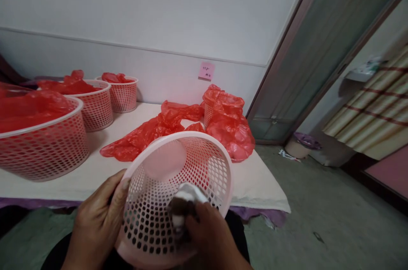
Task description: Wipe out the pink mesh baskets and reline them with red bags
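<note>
A pink perforated plastic basket [165,227] is tilted in front of me, its mouth facing me. My left hand [98,214] grips the basket's rim on the left, thumb over the edge. Inside the basket, my right hand [210,229] is closed on a bunched white and brown cloth [188,197], held close to the basket's inner wall. Some of the right hand's fingers are blurred and partly hidden by the cloth. Just beyond the basket, crumpled red plastic bags [146,134] lie on the white-covered table [261,180].
Several pink baskets [47,155] with red bags in them stand at the left. Another basket [208,112], draped in red plastic, sits at the back right. A pink note [206,71] is stuck to the wall. On the floor at right stands a bin [299,146].
</note>
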{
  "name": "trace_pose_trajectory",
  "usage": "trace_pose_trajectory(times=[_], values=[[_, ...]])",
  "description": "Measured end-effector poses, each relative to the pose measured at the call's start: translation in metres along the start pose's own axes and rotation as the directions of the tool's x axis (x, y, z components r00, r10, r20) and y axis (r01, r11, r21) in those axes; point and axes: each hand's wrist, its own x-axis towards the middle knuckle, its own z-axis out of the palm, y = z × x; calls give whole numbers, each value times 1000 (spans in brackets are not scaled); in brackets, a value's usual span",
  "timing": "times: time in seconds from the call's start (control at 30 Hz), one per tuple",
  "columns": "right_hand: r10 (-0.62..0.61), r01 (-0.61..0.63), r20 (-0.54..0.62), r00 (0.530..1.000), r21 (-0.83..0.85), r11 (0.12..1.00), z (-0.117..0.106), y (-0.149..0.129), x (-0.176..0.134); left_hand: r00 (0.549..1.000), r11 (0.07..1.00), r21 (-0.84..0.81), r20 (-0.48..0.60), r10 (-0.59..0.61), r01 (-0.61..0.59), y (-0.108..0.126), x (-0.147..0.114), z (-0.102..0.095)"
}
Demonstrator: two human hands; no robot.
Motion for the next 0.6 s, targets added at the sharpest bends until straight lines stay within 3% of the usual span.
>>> trace_pose_trajectory(times=[0.07,0.13,0.23,0.3,0.37,0.43,0.5,0.6], values=[[108,-103,59,992,-87,991,-13,9,9,1000,1000,4,-1,11,-11,1,2,-1],[182,-181,132,975,-16,983,-16,5,11,1000,999,20,2,31,-31,2,4,-2],[190,-229,207,960,190,955,1,-20,-1,997,996,42,4,76,-76,4,7,-4],[188,-225,144,972,309,924,22,-39,-14,994,993,51,13,105,-106,6,10,-4],[152,-140,-15,988,310,940,40,-50,-24,992,991,44,31,122,-123,10,13,-3],[-22,55,-169,985,194,979,50,-50,-27,991,992,14,51,127,-128,13,16,-2],[-186,202,-229,956,51,978,54,-45,-24,990,993,-25,72,118,-117,15,18,0],[-237,236,-262,935,-35,971,55,-42,-18,994,996,-55,77,79,-75,15,18,-2]])
